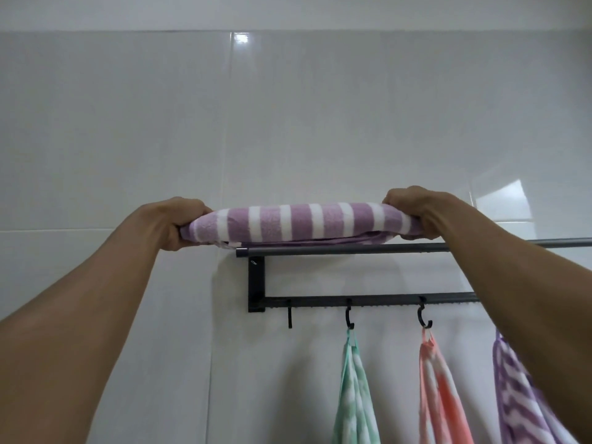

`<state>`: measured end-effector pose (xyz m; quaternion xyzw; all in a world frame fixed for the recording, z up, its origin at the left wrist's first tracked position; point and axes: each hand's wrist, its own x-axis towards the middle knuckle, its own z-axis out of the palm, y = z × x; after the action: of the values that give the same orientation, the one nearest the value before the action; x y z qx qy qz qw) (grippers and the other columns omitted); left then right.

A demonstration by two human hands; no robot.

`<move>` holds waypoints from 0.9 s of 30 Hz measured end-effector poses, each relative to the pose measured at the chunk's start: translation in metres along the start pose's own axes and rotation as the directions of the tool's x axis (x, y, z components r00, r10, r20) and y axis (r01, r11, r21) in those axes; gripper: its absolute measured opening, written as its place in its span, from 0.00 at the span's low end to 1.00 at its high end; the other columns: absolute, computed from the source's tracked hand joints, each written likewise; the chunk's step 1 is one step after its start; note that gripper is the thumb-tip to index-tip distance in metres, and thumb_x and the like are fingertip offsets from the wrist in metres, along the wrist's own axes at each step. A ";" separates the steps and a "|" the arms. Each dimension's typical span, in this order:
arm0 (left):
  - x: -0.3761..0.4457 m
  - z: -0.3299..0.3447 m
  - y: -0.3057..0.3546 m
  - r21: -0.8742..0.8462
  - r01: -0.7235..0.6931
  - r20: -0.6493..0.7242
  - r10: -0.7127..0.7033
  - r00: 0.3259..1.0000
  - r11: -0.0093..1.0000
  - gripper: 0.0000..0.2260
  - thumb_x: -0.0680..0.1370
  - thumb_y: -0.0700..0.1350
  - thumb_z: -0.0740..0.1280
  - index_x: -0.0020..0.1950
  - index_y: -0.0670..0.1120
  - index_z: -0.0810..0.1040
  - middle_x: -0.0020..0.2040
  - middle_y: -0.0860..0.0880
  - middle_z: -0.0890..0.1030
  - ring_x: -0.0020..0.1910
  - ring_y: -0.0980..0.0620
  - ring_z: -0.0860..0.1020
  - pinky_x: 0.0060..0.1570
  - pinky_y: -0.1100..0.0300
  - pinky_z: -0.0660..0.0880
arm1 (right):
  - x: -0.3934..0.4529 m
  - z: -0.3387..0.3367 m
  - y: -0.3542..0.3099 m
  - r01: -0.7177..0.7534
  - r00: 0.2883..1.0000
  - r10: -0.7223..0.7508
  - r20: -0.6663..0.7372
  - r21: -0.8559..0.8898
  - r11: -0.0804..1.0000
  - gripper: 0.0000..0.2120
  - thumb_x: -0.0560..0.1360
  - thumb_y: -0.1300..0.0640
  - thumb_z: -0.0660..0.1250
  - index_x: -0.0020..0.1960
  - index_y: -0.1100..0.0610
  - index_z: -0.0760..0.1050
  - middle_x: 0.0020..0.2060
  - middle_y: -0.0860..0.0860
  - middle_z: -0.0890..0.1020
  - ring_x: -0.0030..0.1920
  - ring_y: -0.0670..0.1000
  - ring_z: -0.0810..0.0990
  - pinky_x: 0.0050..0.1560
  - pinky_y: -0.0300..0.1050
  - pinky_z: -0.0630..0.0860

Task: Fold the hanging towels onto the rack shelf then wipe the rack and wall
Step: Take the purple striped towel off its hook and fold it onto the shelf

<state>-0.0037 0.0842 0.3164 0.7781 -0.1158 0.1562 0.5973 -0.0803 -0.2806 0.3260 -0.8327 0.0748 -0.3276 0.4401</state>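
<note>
So the folded purple-and-white striped towel (pixel 301 223) sits dead centre, stretched between both hands just above the front bar of the dark rack (pixel 352 248), with the left hand (pixel 174 224) at 9 o'clock of it gripping that end, fingers curled under, and the right hand (pixel 416 213) at 3 o'clock clamped over the other end the same way. Down at 5 o'clock, a green towel (pixel 354 392), a pink towel (pixel 440 395) and another purple towel (pixel 519 398) hang below the lower rail, the first two from hooks, against the glossy tiled wall (pixel 288 123).
</note>
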 end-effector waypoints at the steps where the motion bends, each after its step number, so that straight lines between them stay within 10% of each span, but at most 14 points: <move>1: 0.000 0.000 -0.002 -0.004 0.006 0.009 -0.006 1.000 1.000 0.05 0.79 0.33 0.65 0.46 0.36 0.80 0.31 0.43 0.84 0.26 0.50 0.83 0.25 0.60 0.80 | -0.001 0.000 0.001 0.001 1.000 0.000 0.010 -0.019 1.000 0.08 0.75 0.60 0.61 0.45 0.61 0.77 0.39 0.59 0.81 0.32 0.55 0.77 0.26 0.40 0.72; 7: -0.016 0.003 0.002 0.014 0.036 0.041 -0.036 0.998 0.999 0.07 0.79 0.39 0.66 0.52 0.38 0.81 0.35 0.42 0.85 0.27 0.49 0.84 0.24 0.60 0.79 | -0.017 -0.005 -0.005 -0.010 0.997 0.019 0.074 -0.122 0.993 0.07 0.74 0.61 0.57 0.39 0.58 0.72 0.26 0.55 0.75 0.21 0.51 0.68 0.28 0.38 0.60; 16: -0.060 0.022 0.023 0.231 -0.056 -0.253 0.115 0.961 0.971 0.24 0.81 0.57 0.62 0.71 0.43 0.70 0.58 0.44 0.73 0.46 0.41 0.77 0.48 0.46 0.79 | -0.035 -0.010 -0.002 0.119 0.942 -0.174 -0.286 -0.198 0.973 0.17 0.74 0.46 0.57 0.48 0.60 0.72 0.50 0.58 0.76 0.52 0.63 0.77 0.54 0.53 0.76; 21: -0.102 0.041 0.041 0.312 -0.138 -0.387 0.258 0.885 0.940 0.22 0.80 0.56 0.62 0.65 0.41 0.75 0.60 0.41 0.77 0.50 0.38 0.76 0.38 0.54 0.74 | -0.070 -0.026 0.003 0.187 0.913 -0.303 -0.271 -0.382 0.905 0.22 0.72 0.43 0.52 0.42 0.61 0.71 0.47 0.59 0.76 0.51 0.63 0.75 0.46 0.51 0.69; 27: -0.170 0.071 0.042 0.269 -0.248 -0.444 0.348 0.826 0.931 0.10 0.79 0.53 0.65 0.47 0.48 0.81 0.48 0.48 0.81 0.56 0.44 0.78 0.55 0.54 0.76 | -0.146 -0.063 0.022 0.266 0.923 -0.340 -0.182 -0.337 0.903 0.15 0.72 0.50 0.59 0.39 0.61 0.77 0.40 0.56 0.80 0.44 0.60 0.78 0.36 0.46 0.72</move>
<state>-0.1693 0.0038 0.2726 0.7419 -0.0670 0.4484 0.4939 -0.2287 -0.2768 0.2638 -0.8470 0.0453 -0.4737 0.2371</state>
